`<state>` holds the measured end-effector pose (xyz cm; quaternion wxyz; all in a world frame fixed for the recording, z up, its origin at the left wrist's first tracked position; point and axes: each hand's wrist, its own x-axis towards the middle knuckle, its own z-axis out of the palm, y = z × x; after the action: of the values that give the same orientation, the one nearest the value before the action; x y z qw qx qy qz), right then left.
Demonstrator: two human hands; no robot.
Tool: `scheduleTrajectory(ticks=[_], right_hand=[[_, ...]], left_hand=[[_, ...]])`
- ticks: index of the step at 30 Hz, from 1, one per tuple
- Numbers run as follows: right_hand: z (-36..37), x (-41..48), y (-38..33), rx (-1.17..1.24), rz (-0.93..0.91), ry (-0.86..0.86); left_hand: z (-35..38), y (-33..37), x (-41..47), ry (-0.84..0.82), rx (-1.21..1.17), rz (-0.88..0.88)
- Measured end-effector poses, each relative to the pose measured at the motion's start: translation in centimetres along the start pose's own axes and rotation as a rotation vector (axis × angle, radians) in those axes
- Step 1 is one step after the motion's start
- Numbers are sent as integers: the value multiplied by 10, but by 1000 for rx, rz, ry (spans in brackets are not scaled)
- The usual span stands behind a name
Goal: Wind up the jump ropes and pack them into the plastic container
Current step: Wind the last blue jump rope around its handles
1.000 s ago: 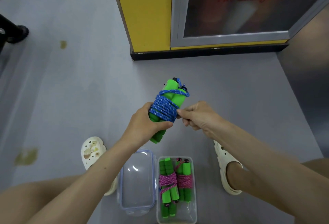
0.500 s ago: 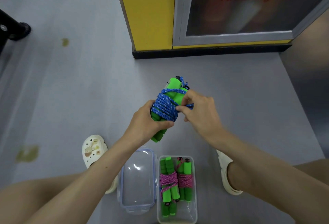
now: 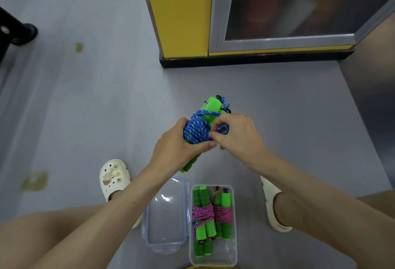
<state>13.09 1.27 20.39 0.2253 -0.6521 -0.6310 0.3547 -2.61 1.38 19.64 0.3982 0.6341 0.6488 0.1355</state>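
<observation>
Holding the blue jump rope [image 3: 196, 129] in the air above the grey floor [image 3: 85, 108], your left hand [image 3: 177, 147] has its grip curled round the bundle, with the thumb lying across the lower coils. The cord is wound many times round the paired green handles [image 3: 213, 106], which tilt up and away from you. Your right hand [image 3: 239, 136] touches the bundle's right side, and its grip pinches a small loop of the blue cord between thumb and forefinger. Below your hands, the plastic container [image 3: 234, 226] stands open on the floor between your white clogs [image 3: 114, 178]. Inside it lie two pink jump ropes [image 3: 203, 214], wound on green handles, side by side. Its clear lid [image 3: 165, 215] lies just left of it, touching.
</observation>
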Motion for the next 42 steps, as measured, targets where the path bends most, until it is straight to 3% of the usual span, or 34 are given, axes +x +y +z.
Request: scheduleTrajectory(ticks=[10,14,22,27,33,42], right_hand=[[4,1,5,25,-91,-25],[4,0,3,37,-112,13],[4,1,-1,-69,-71,-54],[0,5,-2,-51,-11,-50],[-19,11,-4,114,0,-296],[-12,7,1,303,-46,-135]], left_hand=[[3,-2,2,6,2,-38],[-1,-2,2,1,-47,28],[2,1,1,15,46,4],[5,1,3,-61,-164,-69],[-1,2,2,-132,-454,-189],[-1,4,1,-155,-571,-220]])
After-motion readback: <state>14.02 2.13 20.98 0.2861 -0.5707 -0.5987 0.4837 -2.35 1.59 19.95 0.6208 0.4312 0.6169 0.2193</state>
